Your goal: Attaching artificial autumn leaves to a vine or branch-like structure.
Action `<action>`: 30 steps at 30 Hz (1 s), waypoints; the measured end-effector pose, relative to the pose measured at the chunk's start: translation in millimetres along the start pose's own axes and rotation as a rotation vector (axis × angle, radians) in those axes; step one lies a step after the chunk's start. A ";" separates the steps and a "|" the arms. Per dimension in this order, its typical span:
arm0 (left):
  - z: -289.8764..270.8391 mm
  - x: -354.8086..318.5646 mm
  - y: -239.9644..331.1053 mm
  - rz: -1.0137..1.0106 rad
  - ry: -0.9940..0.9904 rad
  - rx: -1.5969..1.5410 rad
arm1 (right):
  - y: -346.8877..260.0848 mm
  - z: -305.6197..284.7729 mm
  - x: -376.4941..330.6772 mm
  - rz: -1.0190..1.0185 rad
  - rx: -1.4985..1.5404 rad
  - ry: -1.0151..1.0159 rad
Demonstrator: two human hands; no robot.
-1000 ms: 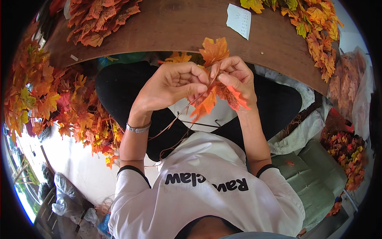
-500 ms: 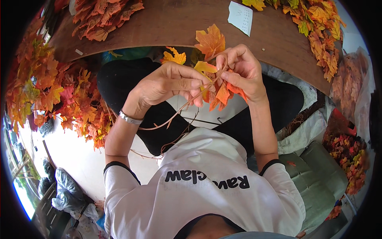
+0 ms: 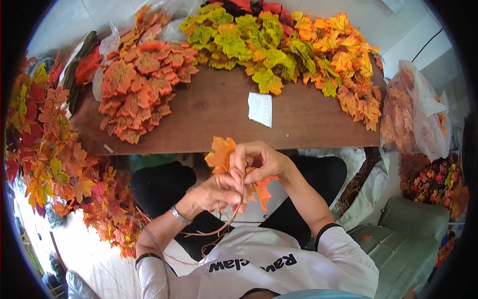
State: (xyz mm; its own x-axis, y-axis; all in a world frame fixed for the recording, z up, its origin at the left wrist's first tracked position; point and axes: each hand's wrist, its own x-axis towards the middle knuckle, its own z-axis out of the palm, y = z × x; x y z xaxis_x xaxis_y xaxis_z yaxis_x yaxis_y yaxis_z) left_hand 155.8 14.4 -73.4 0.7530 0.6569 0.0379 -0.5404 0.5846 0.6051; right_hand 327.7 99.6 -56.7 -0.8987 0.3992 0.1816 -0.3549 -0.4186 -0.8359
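Note:
Over my lap, close to the table's near edge, both hands meet on a thin brown artificial vine (image 3: 230, 222). My left hand (image 3: 215, 193), with a metal band at the wrist, is closed around it, fingers pinched together. Just above and to the right, my right hand (image 3: 262, 160) pinches the vine's upper part between thumb and fingers. An orange artificial maple leaf (image 3: 219, 154) sticks up beyond the hands. Red-orange leaves (image 3: 262, 193) hang below my right hand, partly covered by it. From my left hand the vine's tail curves down and left across my lap.
The brown table (image 3: 209, 107) holds a rust-orange leaf pile (image 3: 144, 82), yellow-green leaves (image 3: 234, 42), orange-yellow leaves (image 3: 351, 70) and a paper slip (image 3: 260, 109). Leafy garlands (image 3: 55, 159) hang at left. A clear bag of leaves (image 3: 406, 114) and a green cushioned seat (image 3: 398, 244) stand at right.
The view has tilted up, showing more of the table. My hands have drawn closer together on the vine, and the yellow leaves by them are now hidden.

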 end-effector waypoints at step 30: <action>-30.1 -11.1 26.9 0.231 0.272 0.120 | -222.9 -449.8 237.0 0.267 -2.940 0.447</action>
State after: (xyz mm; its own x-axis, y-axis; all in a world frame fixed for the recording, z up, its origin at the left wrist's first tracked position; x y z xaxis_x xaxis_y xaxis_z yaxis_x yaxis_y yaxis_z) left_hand 121.7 37.1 -81.6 0.4806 0.8767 -0.0186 -0.6243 0.3570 0.6948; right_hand 309.7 654.5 -60.3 -0.6943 0.6535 0.3016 0.6430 0.3750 0.6677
